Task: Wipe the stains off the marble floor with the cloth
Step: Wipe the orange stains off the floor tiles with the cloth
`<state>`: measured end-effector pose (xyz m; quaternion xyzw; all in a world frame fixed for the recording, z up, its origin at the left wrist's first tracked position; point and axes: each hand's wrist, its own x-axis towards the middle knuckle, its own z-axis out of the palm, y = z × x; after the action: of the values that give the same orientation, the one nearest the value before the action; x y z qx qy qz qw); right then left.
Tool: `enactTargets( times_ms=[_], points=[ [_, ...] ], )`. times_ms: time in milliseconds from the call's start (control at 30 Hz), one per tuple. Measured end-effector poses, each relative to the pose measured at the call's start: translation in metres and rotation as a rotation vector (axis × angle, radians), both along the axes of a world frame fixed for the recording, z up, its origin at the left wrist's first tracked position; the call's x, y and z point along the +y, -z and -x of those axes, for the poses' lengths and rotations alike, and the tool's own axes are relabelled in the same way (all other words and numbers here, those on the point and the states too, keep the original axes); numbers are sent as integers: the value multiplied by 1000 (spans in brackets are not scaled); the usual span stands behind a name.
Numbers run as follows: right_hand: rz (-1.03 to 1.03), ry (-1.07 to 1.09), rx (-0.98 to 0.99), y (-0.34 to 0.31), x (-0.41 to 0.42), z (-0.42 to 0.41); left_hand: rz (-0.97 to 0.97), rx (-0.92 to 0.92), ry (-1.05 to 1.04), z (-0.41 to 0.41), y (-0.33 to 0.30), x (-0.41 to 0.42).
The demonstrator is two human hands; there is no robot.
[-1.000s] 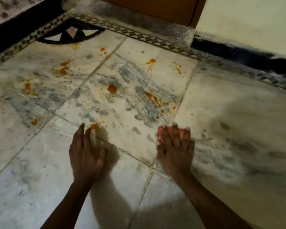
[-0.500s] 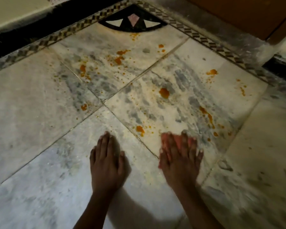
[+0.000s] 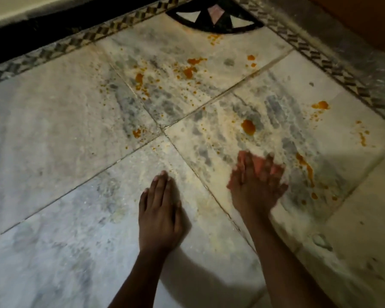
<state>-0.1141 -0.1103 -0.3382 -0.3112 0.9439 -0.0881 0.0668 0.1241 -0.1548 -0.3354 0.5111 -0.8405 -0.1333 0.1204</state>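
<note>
Orange stains spatter the grey-white marble floor (image 3: 53, 130). A big blob (image 3: 248, 127) lies just beyond my right hand, a long streak (image 3: 307, 168) to its right, and more splashes (image 3: 188, 71) sit farther back. My right hand (image 3: 257, 185) presses a pink cloth (image 3: 259, 163) flat on the floor; the hand is blurred with motion and the cloth shows between and past the fingers. My left hand (image 3: 160, 216) rests palm down on the floor to the left, fingers together, holding nothing.
A patterned mosaic border (image 3: 333, 70) runs along the far and right sides, meeting at a black corner inlay (image 3: 213, 18). A dark skirting (image 3: 42, 34) lines the wall at far left. A brown door (image 3: 365, 21) stands at top right.
The view has swung left, shifting the floor rightwards in frame. My right hand with the cloth has slid forward and left over the stained tile. The small stain near my left fingertips is gone.
</note>
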Motion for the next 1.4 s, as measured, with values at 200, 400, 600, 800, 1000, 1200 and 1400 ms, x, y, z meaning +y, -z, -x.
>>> enactTargets(
  times_ms=[200,400,600,800,1000,1200,1400],
  points=[
    [7,-566,48,-11,-35,-82,-18,-32,-318,1,-7,-5],
    [-71,-469,125,-5,70,-15,-42,-40,-425,4,-7,-8],
    [71,-248,38,6,-70,-28,-35,-69,-431,6,-3,-10],
    [21,-730,77,-22,112,-87,-67,0,-434,5,-18,-8],
    [32,-135,-13,-1,-25,-5,-39,5,-426,4,-9,-9],
    [33,-913,78,-14,60,-124,-50,202,-298,-28,-17,-18],
    [84,-275,116,8,13,-17,28,21,-322,-87,-9,-100]
  ],
)
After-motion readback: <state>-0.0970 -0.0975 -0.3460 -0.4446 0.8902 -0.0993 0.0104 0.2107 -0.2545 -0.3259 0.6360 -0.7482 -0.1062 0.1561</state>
